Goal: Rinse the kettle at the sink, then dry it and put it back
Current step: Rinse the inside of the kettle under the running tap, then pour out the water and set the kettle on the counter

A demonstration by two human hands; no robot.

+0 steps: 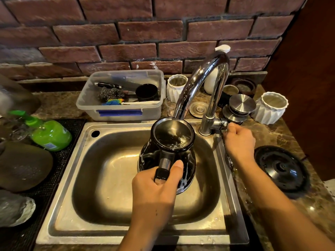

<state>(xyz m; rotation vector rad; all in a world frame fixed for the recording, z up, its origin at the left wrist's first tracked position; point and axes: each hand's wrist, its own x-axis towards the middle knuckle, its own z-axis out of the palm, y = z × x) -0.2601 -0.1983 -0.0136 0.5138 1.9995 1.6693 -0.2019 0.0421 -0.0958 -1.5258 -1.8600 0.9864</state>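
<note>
Kettle (pixel 167 156), black and open-topped, hung over the sink (pixel 76 178) under the faucet (pixel 199 82), its handle clenched in the left hand (pixel 155 192). The right hand (pixel 239 140) pinched the tap lever; rinsing looked under way. Next comes swirling and tipping out, with clear basin room below, faucet close above.

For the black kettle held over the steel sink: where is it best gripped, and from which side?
By its side handle, from the near side. On the black kettle the handle juts toward the person, clear of the wet, soapy body, and the left hand already wraps it there. That leaves the open mouth free under the chrome tap, whose lever the right hand holds.
</note>
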